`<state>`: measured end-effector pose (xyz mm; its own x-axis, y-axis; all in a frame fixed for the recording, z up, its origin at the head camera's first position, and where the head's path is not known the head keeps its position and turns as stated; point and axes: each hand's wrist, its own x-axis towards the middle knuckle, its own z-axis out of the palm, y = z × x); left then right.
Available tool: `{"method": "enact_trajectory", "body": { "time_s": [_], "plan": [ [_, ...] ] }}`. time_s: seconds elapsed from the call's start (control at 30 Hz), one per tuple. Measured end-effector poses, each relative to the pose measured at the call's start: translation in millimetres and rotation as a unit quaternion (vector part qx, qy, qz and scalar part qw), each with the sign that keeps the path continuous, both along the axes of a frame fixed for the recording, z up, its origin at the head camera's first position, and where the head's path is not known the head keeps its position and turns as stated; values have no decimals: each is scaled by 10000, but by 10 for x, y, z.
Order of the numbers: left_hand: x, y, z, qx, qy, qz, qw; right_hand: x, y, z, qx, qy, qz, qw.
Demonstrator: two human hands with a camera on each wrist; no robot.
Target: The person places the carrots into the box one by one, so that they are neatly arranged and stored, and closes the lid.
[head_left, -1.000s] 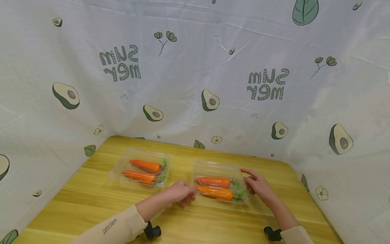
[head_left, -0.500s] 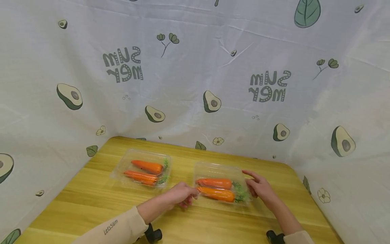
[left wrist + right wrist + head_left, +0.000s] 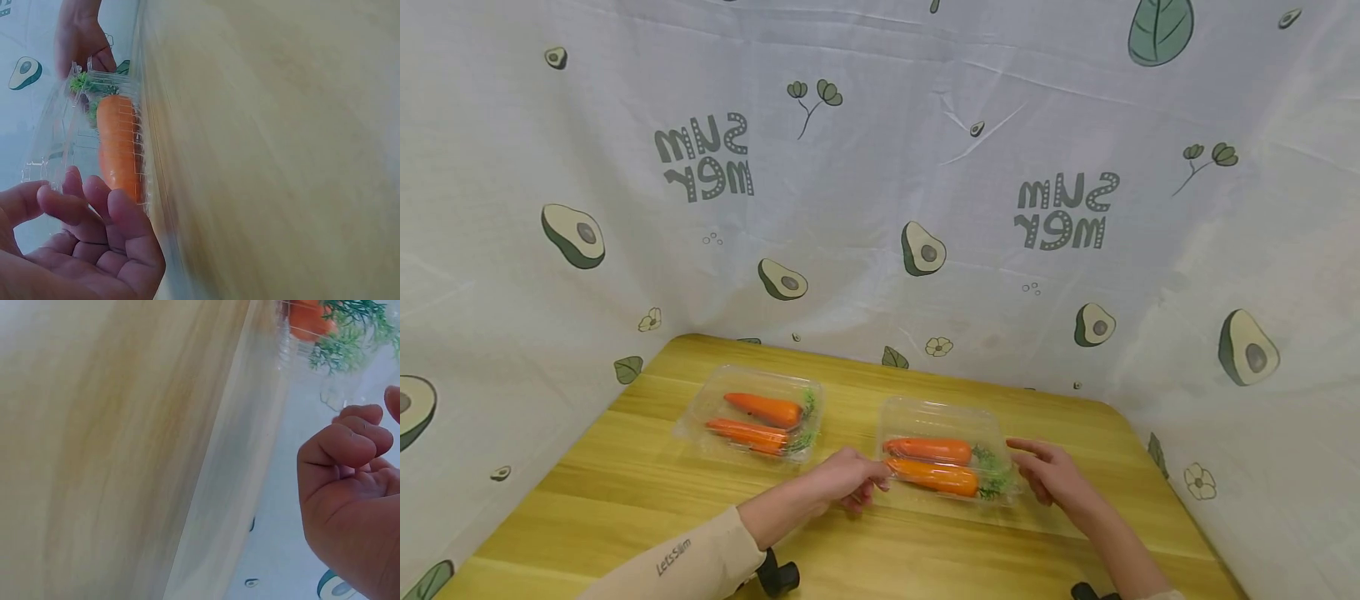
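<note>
A clear plastic clamshell container [image 3: 936,406] lies at the right of the table, with two carrots [image 3: 934,477] and their green tops inside. My left hand [image 3: 848,479] is at its front left corner. In the left wrist view, thumb and index finger of the left hand [image 3: 94,244] nearly meet at the container's rim and appear to pinch it; the other fingers are loosely curled beside it. Just past the container's right end is my right hand [image 3: 1056,479], index finger extended and nothing held. The right wrist view shows that right hand [image 3: 350,462] loosely curled, apart from the plastic.
A second clear container [image 3: 752,377] with two carrots [image 3: 763,410] sits to the left on the wooden table [image 3: 662,492]. A white cloth [image 3: 850,183] printed with avocados hangs behind the table and along its sides. Black camera mounts [image 3: 778,577] are at the wrists.
My right hand has come off the container's right end and drawn back slightly to the right. The left hand stays at the left corner, and both containers stay in place.
</note>
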<state>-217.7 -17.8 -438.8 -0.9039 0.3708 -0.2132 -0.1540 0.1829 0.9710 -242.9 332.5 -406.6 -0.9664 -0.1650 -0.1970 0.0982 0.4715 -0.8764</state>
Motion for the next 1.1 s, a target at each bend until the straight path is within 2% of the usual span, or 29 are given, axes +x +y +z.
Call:
{"method": "enact_trajectory", "body": {
  "time_s": [0.13,0.37,0.67,0.97,1.1],
  "plan": [
    [-4,-13,-3,53,-14,-27,10000,43,49,8,-106,-203,178,9996],
    [-8,-33,-6,127,-92,-115,9998,113,103,6,87,-505,328,9981],
    [-23,-33,-15,220,-166,-169,9995,228,112,2,48,-624,427,9971],
    [-20,-30,-10,285,-246,-150,9992,301,100,16,-140,-754,753,9942],
    [-15,-25,-19,324,-246,-135,9991,332,96,18,-339,-844,1027,9905]
  ]
}}
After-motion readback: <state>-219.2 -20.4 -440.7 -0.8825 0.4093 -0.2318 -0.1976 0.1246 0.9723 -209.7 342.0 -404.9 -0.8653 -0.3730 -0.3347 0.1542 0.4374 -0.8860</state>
